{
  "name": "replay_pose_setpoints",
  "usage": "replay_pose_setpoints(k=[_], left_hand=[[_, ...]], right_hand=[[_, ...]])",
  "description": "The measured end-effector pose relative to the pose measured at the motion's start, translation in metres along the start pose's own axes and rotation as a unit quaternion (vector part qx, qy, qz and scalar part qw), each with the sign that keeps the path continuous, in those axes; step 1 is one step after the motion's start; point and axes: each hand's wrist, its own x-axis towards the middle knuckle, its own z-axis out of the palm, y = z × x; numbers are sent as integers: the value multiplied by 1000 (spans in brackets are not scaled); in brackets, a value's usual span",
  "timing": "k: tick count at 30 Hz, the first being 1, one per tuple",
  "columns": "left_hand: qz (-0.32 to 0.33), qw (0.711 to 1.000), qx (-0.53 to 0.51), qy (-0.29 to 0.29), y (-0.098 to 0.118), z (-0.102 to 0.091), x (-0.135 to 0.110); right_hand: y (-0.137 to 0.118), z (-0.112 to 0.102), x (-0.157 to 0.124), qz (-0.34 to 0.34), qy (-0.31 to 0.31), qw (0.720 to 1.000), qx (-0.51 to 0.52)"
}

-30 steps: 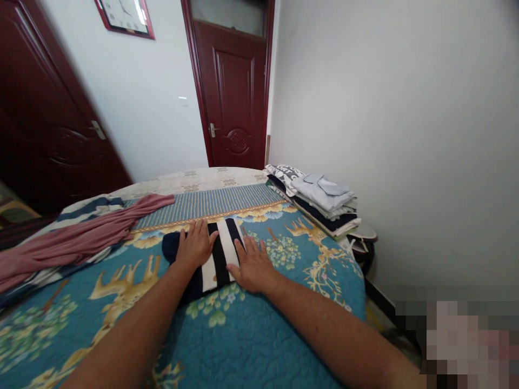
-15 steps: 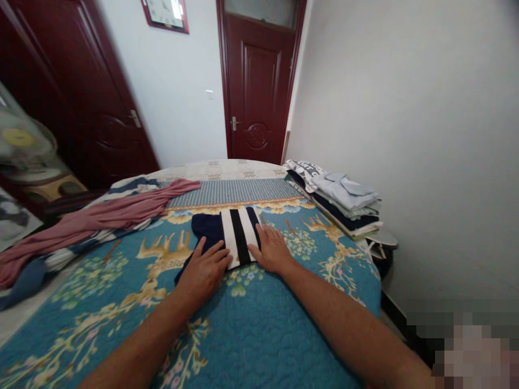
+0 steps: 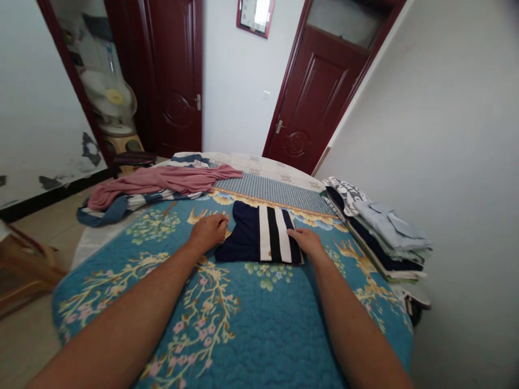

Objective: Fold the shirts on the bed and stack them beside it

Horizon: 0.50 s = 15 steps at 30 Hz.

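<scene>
A folded navy shirt (image 3: 243, 237) with white and black bands lies flat on the teal quilted bedcover (image 3: 275, 324). My right hand (image 3: 307, 241) pinches its striped right edge, thumb and fingers at the border. Just left of the navy part is my left hand (image 3: 208, 233), its fingers curled together. A strip of bedcover shows between those fingers and the cloth, and I see nothing in them.
Folded clothes form a stack (image 3: 385, 237) at the bed's right edge, by the wall. Far left on the bed lie a loose pink garment (image 3: 162, 181) and a blue-and-white striped one (image 3: 146, 201). A wooden stool (image 3: 28, 265) stands beyond the left edge.
My left hand has come off the navy cloth and moved to its left, fingers now curled. My right hand has gone from lying flat to pinching the right edge. The view has turned left.
</scene>
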Motion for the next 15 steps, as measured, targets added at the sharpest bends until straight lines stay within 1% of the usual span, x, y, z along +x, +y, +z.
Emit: replay_pose_setpoints(k=[3, 5, 7, 10, 13, 15], left_hand=[[10, 1000, -15, 5, -3, 2, 1], [12, 1000, -24, 7, -4, 4, 1], [10, 999, -35, 8, -5, 6, 0], [7, 998, -59, 16, -5, 6, 1], [0, 991, -125, 38, -5, 6, 3], [-13, 977, -209, 43, -6, 4, 4]], right_hand=[[-11, 5, 1, 92, -33, 991, 87], [-20, 6, 0, 110, -46, 983, 136], [-33, 5, -1, 94, -55, 981, 160], [-62, 4, -2, 39, -65, 984, 164], [-96, 12, -1, -13, -23, 995, 93], [-118, 27, -1, -49, -3, 998, 41]])
